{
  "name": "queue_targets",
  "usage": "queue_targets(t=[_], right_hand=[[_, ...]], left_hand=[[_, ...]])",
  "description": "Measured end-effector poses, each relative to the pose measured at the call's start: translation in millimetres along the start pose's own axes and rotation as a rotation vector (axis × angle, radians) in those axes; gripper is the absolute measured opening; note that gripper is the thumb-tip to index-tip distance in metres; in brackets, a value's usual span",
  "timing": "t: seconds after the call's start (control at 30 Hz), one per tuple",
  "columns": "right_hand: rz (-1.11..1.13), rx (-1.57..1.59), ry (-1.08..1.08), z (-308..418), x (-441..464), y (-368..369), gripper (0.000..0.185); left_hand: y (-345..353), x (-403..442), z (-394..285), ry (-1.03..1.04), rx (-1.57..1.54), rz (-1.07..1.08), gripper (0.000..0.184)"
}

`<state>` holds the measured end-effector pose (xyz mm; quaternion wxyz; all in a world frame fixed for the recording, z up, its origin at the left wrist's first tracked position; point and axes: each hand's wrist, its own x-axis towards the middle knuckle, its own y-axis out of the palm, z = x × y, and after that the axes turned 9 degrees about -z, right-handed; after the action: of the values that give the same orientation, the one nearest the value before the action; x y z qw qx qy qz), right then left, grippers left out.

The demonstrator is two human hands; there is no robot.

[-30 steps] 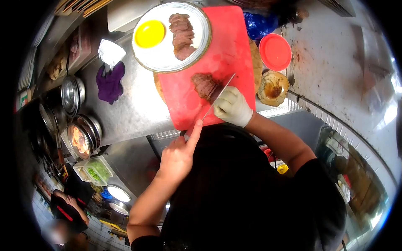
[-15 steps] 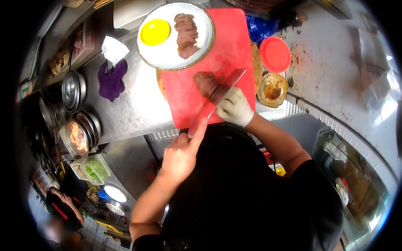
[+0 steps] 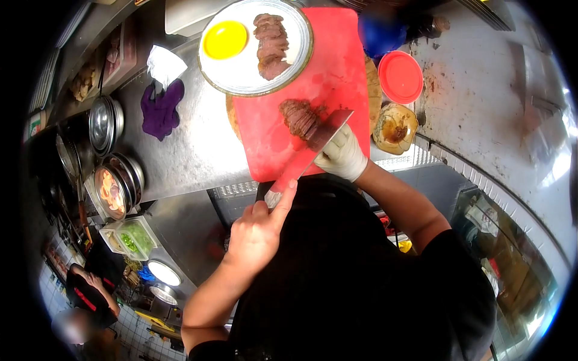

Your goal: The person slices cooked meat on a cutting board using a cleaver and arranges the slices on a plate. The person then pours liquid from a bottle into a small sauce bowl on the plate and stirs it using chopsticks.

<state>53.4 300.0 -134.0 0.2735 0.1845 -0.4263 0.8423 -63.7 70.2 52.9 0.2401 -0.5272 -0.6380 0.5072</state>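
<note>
On the red cutting board [image 3: 265, 138] lies a piece of browned meat [image 3: 299, 119] cut into slices. My left hand [image 3: 256, 234], bare, is closed round a knife's handle, its index finger stretched along the knife. The wide blade [image 3: 328, 131] slants up to the right, beside the right end of the meat. Just right of the blade is my right hand [image 3: 344, 157] in a pale glove, fingers curled; what they hold, if anything, is hidden. A round plate [image 3: 217, 75] overlaps the board's upper left, bearing a row of meat slices [image 3: 271, 47] and a yellow dish [image 3: 225, 40].
Right of the board stand a red round dish [image 3: 401, 77] and a stained bowl [image 3: 395, 129]. Purple cloth [image 3: 161, 109], white paper [image 3: 165, 65], metal bowls [image 3: 106, 126] and a greens container [image 3: 136, 238] are at left. Another person [image 3: 93, 292] is at lower left.
The knife has tilted and shifted so that more of its blade's flat face shows, and its handle end is now visible. My right hand has shifted slightly right. The view has moved a little.
</note>
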Motion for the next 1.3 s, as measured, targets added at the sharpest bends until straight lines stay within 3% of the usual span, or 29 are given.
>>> queue_targets(t=[1.3], right_hand=[[-0.016, 0.025, 0.036, 1.6, 2.5, -5.2, 0.027]], left_hand=[[1.5, 21.1, -5.0, -0.014, -0.033, 0.025, 0.096]])
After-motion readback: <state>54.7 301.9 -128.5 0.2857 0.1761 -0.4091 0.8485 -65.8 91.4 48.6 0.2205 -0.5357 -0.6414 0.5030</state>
